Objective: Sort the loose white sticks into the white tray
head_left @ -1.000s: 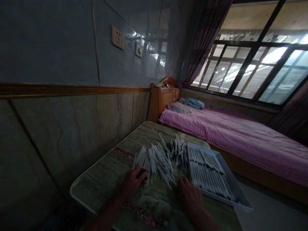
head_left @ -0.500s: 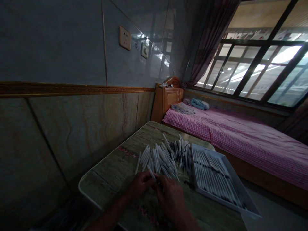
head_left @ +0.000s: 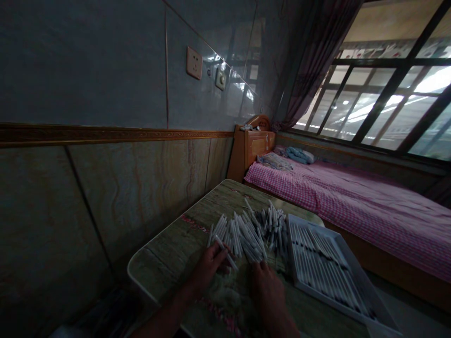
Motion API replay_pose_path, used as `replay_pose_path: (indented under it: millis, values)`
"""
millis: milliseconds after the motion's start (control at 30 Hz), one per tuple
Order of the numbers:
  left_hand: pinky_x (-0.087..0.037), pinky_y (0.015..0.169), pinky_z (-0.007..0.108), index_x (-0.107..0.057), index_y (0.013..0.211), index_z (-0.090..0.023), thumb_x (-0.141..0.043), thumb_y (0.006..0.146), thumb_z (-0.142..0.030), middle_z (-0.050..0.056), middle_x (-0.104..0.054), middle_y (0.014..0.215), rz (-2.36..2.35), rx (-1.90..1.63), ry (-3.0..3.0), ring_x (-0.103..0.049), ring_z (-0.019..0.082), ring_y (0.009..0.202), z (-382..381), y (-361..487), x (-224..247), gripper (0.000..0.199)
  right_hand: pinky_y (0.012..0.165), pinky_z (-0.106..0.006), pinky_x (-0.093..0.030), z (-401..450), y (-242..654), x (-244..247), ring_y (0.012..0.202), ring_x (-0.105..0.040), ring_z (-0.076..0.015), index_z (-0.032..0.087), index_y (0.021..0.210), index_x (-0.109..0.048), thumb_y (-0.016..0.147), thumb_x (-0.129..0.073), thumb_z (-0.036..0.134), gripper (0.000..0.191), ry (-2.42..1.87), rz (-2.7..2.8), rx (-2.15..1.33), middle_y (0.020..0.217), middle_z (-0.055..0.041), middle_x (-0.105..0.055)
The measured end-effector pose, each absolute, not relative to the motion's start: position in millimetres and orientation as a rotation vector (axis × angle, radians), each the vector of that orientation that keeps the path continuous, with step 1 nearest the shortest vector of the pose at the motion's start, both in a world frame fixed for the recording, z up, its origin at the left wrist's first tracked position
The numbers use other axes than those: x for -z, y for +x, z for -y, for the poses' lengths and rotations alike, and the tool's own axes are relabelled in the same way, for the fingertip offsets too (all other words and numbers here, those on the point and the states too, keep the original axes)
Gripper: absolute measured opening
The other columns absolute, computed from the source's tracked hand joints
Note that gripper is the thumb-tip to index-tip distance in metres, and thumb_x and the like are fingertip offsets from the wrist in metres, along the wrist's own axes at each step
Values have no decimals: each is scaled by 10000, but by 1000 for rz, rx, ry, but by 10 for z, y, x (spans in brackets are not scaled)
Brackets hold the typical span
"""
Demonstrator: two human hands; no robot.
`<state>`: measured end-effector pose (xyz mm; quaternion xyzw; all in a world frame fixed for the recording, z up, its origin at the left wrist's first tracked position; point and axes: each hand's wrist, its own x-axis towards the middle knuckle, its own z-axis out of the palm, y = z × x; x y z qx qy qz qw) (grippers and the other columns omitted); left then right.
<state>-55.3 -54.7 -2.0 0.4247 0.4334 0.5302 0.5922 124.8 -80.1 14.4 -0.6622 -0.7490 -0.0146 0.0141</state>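
A loose heap of thin white paper tubes point(head_left: 250, 234) lies crossed and jumbled on a wood-patterned tabletop point(head_left: 165, 256). My left hand point(head_left: 208, 272) is at the heap's near edge, with one tube point(head_left: 225, 252) pinched between thumb and fingers. A little to the right, my right hand point(head_left: 267, 292) rests on the table, its fingertips against the heap's front and nothing held. Beyond it, a white tray point(head_left: 359, 277) holds tubes lined up side by side.
The table's left side abuts a tiled wall with a wall socket point(head_left: 194, 62) and a round switch point(head_left: 221, 80). A bed with a pink checked sheet point(head_left: 366, 211) runs along the right, below a barred window point(head_left: 380, 103). The tray's near corner reaches the table edge.
My hands came together over the heap's front, then parted again. My left hand now pinches a tube, and my right hand has moved back to the right. The whole view has shifted slightly.
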Motion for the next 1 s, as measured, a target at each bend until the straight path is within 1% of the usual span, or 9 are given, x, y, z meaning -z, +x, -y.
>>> replay_pose_path:
  millis: [133,233,367,500,633,733,800,900,1000]
  values:
    - [-544,522,282,-553,869,-182,-665,699,-569,72,-724,798,-1024,-1270,883,-702,205,665,547,-563,30,438,639,-297,-473,789,1198,-257,874,-694,-249,170,998,-663,879,-394,28,326,-2106,2359,83,975,-128,-692]
    - [-542,504,277,-530,883,-186,-629,728,-587,74,-731,801,-1039,-1320,834,-703,196,631,530,-565,52,441,651,-313,-475,805,1188,-300,877,-696,-263,157,1029,-664,875,-377,7,359,-2128,2375,99,981,-143,-697]
    - [-526,472,266,-513,882,-189,-642,704,-610,67,-732,771,-1070,-1359,800,-700,195,597,497,-573,81,475,677,-302,-472,857,1237,-337,922,-688,-258,151,1097,-651,878,-383,16,371,-2133,2441,44,1020,-136,-704]
    - [-560,561,291,-521,910,-188,-702,690,-539,75,-745,837,-1024,-1362,800,-721,209,684,488,-589,80,452,715,-268,-462,896,1344,-313,944,-682,-225,152,1089,-658,861,-412,11,364,-2106,2448,-5,1040,-122,-710]
    - [-577,614,306,-520,906,-186,-748,676,-462,72,-749,856,-944,-1395,724,-728,215,721,470,-609,80,426,691,-253,-449,871,1466,-216,891,-693,-212,146,1072,-667,835,-446,22,347,-2107,2354,-49,993,-121,-724]
    - [-585,634,306,-517,890,-188,-765,672,-426,57,-747,839,-900,-1447,631,-729,203,712,451,-622,73,407,678,-243,-432,832,1529,-171,883,-690,-213,153,999,-682,809,-488,58,288,-2076,2296,-138,942,-110,-732]
    - [-589,635,311,-515,882,-190,-774,669,-408,51,-743,831,-892,-1464,582,-730,204,703,444,-626,63,399,679,-238,-425,813,1540,-176,895,-686,-214,165,967,-686,790,-506,82,265,-2037,2262,-245,942,-94,-734]
    - [-598,643,333,-514,867,-191,-774,677,-390,50,-738,827,-888,-1481,548,-734,215,701,440,-626,56,379,682,-227,-415,806,1508,-215,891,-682,-197,188,961,-690,764,-503,86,290,-1943,2216,-396,944,-65,-735]
    - [-603,648,349,-509,854,-190,-773,680,-393,54,-734,823,-890,-1511,535,-733,219,691,436,-624,73,375,676,-217,-403,821,1443,-242,849,-672,-176,194,938,-699,743,-509,80,295,-1846,2205,-478,912,-50,-728]
